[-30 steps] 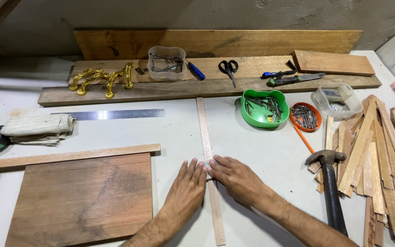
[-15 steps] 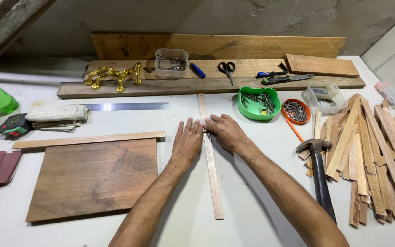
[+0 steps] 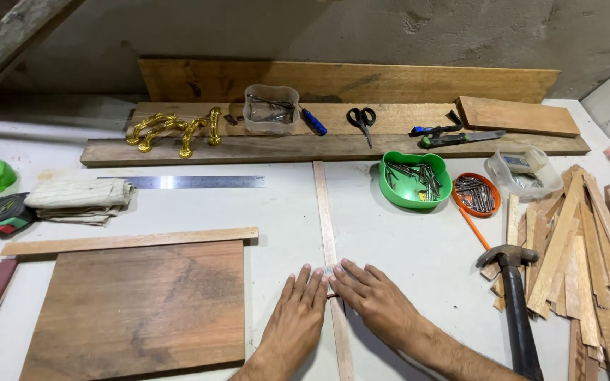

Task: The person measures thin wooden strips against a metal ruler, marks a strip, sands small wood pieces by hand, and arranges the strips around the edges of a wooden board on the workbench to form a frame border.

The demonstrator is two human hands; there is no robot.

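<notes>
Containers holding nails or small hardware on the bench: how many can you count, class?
4. A clear tub on the back plank, a green bowl right of the thin strip, an orange lid beside it, and a clear box further right. Others may hide out of view.

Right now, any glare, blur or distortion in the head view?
Head view: sharp and evenly lit; both hands and the thin wood strip are crisp; soft shadows only; mild sheen on the steel ruler; long boards bow slightly from wide-angle distortion.
</notes>
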